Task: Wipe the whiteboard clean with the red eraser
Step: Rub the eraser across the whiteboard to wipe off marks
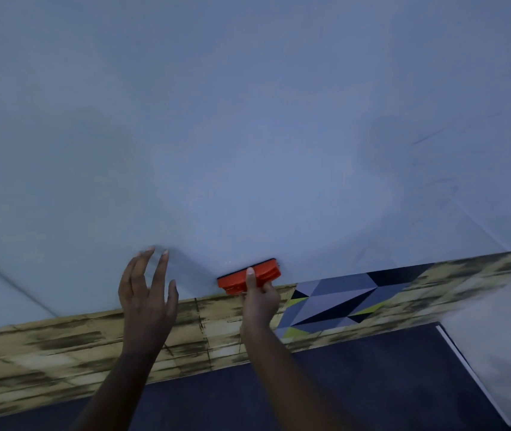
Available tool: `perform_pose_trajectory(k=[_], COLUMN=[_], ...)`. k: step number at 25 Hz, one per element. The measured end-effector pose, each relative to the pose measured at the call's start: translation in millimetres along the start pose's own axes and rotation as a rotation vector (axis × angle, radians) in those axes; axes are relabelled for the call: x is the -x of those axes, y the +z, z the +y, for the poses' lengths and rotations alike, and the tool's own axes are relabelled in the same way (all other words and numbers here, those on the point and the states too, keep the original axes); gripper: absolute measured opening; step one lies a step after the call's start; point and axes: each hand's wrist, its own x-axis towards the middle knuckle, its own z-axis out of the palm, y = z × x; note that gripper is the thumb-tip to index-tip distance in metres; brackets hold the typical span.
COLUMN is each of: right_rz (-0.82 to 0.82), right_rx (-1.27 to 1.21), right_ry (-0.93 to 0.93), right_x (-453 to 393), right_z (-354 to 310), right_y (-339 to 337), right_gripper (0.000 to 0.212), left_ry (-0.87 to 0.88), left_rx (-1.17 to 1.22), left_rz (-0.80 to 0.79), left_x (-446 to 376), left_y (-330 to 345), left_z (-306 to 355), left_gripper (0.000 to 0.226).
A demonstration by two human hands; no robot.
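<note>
The whiteboard fills most of the head view, pale and mostly bare, with faint grey smudges and thin streaks toward its right side. My right hand grips the red eraser and holds its dark pad against the board's lower edge. My left hand is open with its fingers spread, fingertips touching the board just left of the eraser.
Below the board runs a yellowish, wood-patterned wall band with a panel of grey, black and lime triangles. A dark floor lies beneath. A pale surface stands at the right edge.
</note>
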Motion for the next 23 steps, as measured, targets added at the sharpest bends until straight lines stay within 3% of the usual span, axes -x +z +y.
perform_pose_trajectory(k=[5, 11, 14, 18, 23], right_rz=[0.136, 0.277, 0.281, 0.256, 0.137], right_rx=[0.029, 0.062, 0.032, 0.071, 0.089], right_ry=[-0.019, -0.413, -0.557, -0.523, -0.197], right_x=[-66.0, -70.6, -69.4, -84.8, -112.3], right_z=[-9.2, -116.8, -172.8, -157.7, -69.9], right_y=[-62.1, -98.0, -105.5, -116.9, -145.6], right_gripper=[0.012, 0.036, 0.038, 0.044, 0.074], left_ry=[0.067, 0.175, 0.226, 0.208, 0.167], left_rx=[-0.03, -0.096, -0.123, -0.141, -0.196], left_rz=[0.024, 0.074, 0.153, 0.29, 0.365], left_x=[-20.2, -45.9, -74.9, -121.4, -141.2], left_y=[0.2, 11.6, 12.3, 3.9, 12.1], left_z=[34.9, 86.8, 118.5, 149.9, 156.4], left_gripper=[0.053, 0.055, 0.055, 0.056, 0.07])
